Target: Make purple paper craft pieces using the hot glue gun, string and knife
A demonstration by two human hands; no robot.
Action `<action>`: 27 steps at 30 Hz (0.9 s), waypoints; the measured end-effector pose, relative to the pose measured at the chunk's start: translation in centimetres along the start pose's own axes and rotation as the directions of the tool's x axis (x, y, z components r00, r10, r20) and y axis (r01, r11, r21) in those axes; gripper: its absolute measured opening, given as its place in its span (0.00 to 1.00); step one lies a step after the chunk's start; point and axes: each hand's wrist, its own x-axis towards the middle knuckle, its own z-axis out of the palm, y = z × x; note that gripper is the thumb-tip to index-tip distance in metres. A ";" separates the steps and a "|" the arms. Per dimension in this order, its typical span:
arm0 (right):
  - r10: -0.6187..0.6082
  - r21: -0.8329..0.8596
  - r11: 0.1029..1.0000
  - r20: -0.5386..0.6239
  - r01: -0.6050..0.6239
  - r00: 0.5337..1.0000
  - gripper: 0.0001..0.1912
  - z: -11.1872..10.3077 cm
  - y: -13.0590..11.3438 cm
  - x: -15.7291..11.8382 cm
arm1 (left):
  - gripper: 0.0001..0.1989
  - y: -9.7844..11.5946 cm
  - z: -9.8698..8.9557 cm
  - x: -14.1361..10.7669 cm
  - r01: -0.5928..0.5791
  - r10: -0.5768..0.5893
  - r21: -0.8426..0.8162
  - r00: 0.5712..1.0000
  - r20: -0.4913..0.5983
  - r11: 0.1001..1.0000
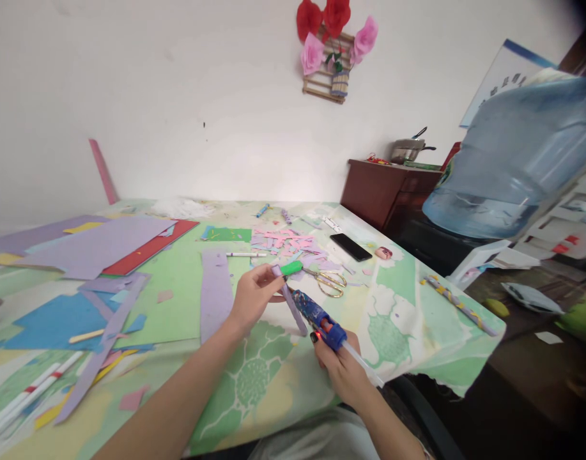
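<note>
- The left hand (254, 295) has its thumb and fingers pinched together on a narrow purple strip (295, 313); the strip hangs down at a slant from the fingertips, above the near part of the patterned tablecloth (383, 338)
- A green piece (291, 268) sits right at the same fingertips; I cannot tell what it is made of
- The right hand (339, 370) is clamped around a blue glue gun (312, 311); its nozzle points toward the left hand, just beside the strip; a clear glue stick (362, 363) juts from its rear, and 1 small red light glows near the thumb
- Just beyond the gun lie gold-handled scissors (331, 284); farther back are pink paper scraps (287, 241) and a black phone (350, 246)
- To the left, a light green sheet (177, 306) lies beside blue paper (48, 322)
- On the wall hang 4 paper flowers (337, 16), 2 red and 2 pink; a large water bottle (508, 160) stands at right
</note>
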 end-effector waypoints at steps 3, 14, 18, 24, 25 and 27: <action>0.008 -0.005 1.000 -0.004 -0.008 1.000 0.13 0.0 0.2 0.0 | 0.09 0.0 0.0 0.0 -0.001 0.001 -0.002 1.000 -0.002 1.000; 0.008 0.003 1.000 0.013 -0.008 1.000 0.13 -0.2 0.0 -0.1 | 0.09 0.0 0.0 0.0 0.003 -0.003 0.003 1.000 -0.004 1.000; 0.001 -0.008 1.000 0.014 -0.001 1.000 0.14 -0.2 0.1 -0.2 | 0.10 -0.1 0.0 0.1 0.002 -0.002 -0.001 1.000 -0.005 1.000; 0.035 -0.011 0.999 0.024 -0.034 0.999 0.15 -0.4 0.0 -0.4 | 0.10 0.0 -0.1 0.0 0.006 -0.006 0.002 1.000 0.004 1.000; 0.034 -0.012 0.999 0.028 -0.034 0.999 0.15 -0.4 0.0 -0.4 | 0.10 0.0 -0.1 0.0 0.006 -0.006 0.004 1.000 0.004 1.000; 0.039 -0.008 0.999 0.037 -0.039 0.999 0.14 -0.5 -0.1 -0.4 | 0.10 0.0 -0.1 0.0 0.005 -0.005 0.004 1.000 0.002 1.000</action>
